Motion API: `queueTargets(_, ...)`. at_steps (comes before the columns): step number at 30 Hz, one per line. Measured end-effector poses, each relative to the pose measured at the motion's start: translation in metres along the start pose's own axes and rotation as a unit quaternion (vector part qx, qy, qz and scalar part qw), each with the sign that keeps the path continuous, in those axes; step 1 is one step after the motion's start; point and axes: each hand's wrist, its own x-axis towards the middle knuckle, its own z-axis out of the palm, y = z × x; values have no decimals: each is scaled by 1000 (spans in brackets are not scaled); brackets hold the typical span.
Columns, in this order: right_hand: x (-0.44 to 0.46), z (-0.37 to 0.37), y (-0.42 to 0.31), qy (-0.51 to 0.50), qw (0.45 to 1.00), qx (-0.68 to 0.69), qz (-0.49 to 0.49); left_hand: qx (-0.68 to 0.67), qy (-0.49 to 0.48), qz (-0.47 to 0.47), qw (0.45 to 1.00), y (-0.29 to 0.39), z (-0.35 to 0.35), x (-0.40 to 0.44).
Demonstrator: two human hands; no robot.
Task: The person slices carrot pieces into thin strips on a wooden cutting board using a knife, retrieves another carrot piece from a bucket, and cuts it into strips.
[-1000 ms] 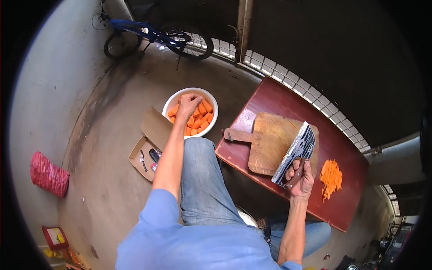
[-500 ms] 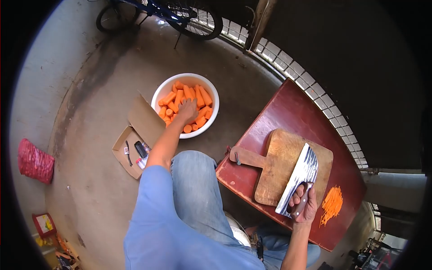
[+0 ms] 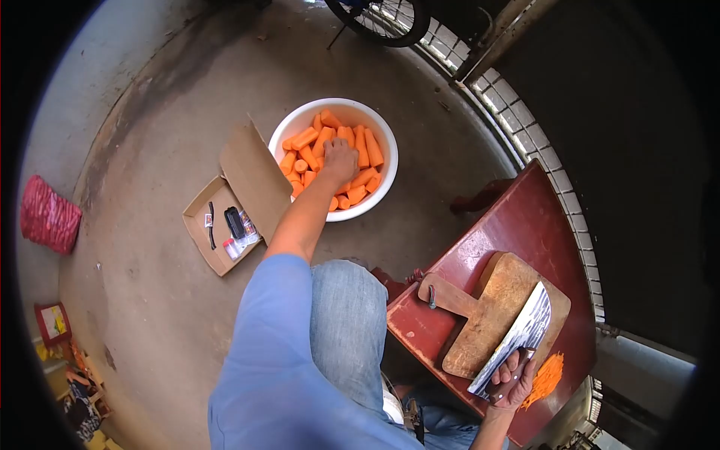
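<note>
In the head view, my left hand [image 3: 341, 162] is down among peeled carrots [image 3: 370, 148] in a white basin [image 3: 391, 172] on the floor. Its fingers are bent and closed on a carrot, partly hidden by the hand itself. My right hand [image 3: 513, 381] is wrapped round the brown handle of a cleaver [image 3: 519, 330]. The broad blade lies over a wooden cutting board [image 3: 480, 334] with a paddle handle. Beside that hand, at the board's right, is a small heap of shredded carrot [image 3: 546, 379] on a red table [image 3: 420, 322].
An open cardboard box [image 3: 199, 244] with small items sits left of the basin. A red mesh sack [image 3: 49, 216] leans by the left wall. A bicycle wheel [image 3: 386, 19] shows at the top. My bent knee [image 3: 349, 292] is between basin and table.
The view has shifted, so basin and table appear further right. My left hand has moved slightly farther up among the carrots. The right hand still holds the cleaver over the board.
</note>
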Motion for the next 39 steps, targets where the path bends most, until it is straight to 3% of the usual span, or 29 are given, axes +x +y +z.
queueTargets(3,-1,-1,-2,-5,1000,1,-4,-6,49,36,998,-1,9,-22)
queueTargets(6,1,-3,1,-19,1000,0,-9,-62,111,6,992,2,19,-35)
queueTargets(9,2,-3,1,-30,1000,0,1,-50,88,-12,995,16,42,-45)
queueTargets(12,4,-2,0,-36,999,-6,3,-155,114,-11,981,28,32,-77)
queueTargets(15,4,2,2,-40,999,-9,1,-137,33,70,988,56,-3,-105)
queueTargets(19,5,10,3,-63,998,-20,-4,-100,17,125,987,61,39,-76)
queueTargets(29,6,9,5,-64,997,-32,-9,-109,55,227,966,71,55,-120)
queueTargets(36,6,9,4,-54,998,-28,-4,-170,34,375,911,114,88,-160)
queueTargets(39,5,6,2,-46,998,-33,-1,-220,-27,465,857,121,97,-162)
